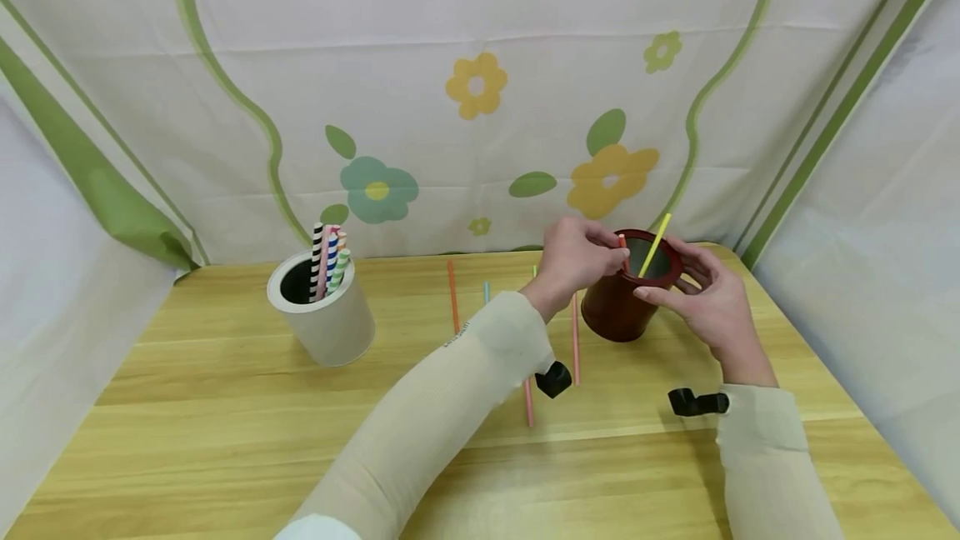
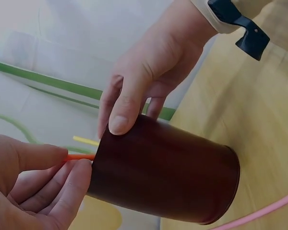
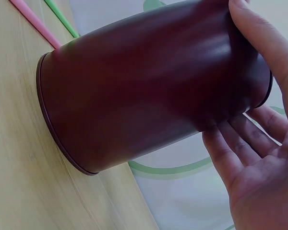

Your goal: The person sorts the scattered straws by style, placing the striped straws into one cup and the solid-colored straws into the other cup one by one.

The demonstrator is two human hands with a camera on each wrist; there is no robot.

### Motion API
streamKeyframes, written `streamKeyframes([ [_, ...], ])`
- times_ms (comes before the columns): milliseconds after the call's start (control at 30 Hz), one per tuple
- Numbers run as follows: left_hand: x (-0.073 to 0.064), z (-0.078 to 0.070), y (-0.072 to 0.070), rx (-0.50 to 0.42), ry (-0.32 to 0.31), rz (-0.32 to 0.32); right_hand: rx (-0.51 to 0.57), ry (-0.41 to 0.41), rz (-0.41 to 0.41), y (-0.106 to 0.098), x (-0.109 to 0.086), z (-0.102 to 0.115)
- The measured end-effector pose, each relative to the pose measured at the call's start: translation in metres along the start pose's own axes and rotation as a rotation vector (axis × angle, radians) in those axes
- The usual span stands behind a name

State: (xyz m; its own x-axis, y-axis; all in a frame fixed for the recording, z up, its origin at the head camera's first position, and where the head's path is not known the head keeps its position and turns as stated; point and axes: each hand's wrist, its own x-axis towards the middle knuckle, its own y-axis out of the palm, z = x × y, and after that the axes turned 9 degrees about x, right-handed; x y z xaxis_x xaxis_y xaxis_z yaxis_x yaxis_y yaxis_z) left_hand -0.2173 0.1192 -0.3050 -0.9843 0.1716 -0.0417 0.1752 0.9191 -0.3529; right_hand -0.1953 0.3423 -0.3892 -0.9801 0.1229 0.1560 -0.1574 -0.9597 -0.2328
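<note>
A dark red cup stands on the wooden table at the right. My right hand holds it near the rim, thumb on the near side and fingers round the far side, as the right wrist view also shows of the cup. A yellow straw leans inside and sticks out above the rim. Between thumb and fingers, my left hand pinches an orange-red straw at the cup's mouth. That straw's lower end is hidden inside the cup.
At the left stands a white cup holding several striped straws. Loose straws lie on the table between the cups: an orange straw, a blue straw, pink ones and a green straw. My left forearm partly covers them.
</note>
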Motion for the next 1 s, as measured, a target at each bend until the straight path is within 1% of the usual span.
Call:
streamKeyframes([
  [200,-0.001,0.002,0.004,-0.163,-0.057,-0.027,-0.015,-0.012,-0.005,-0.001,-0.001,-0.001],
  [267,-0.001,0.003,0.005,-0.191,-0.068,-0.037,-0.018,-0.013,-0.004,-0.001,-0.001,-0.001],
  [467,0.0,0.006,0.006,-0.201,-0.081,-0.051,-0.018,0.0,-0.001,-0.001,0.0,-0.002],
  [700,-0.002,0.012,0.003,-0.275,-0.094,-0.042,-0.019,-0.019,0.002,0.0,-0.001,-0.001],
  [800,-0.003,0.015,0.0,-0.283,-0.096,-0.031,-0.017,-0.022,0.004,0.0,-0.001,0.0],
  [867,-0.004,0.017,-0.003,-0.267,-0.102,-0.026,-0.021,-0.02,0.005,0.0,-0.001,0.0],
  [1000,-0.007,0.024,-0.011,-0.27,-0.107,-0.025,-0.036,-0.009,0.005,0.0,0.0,0.001],
])
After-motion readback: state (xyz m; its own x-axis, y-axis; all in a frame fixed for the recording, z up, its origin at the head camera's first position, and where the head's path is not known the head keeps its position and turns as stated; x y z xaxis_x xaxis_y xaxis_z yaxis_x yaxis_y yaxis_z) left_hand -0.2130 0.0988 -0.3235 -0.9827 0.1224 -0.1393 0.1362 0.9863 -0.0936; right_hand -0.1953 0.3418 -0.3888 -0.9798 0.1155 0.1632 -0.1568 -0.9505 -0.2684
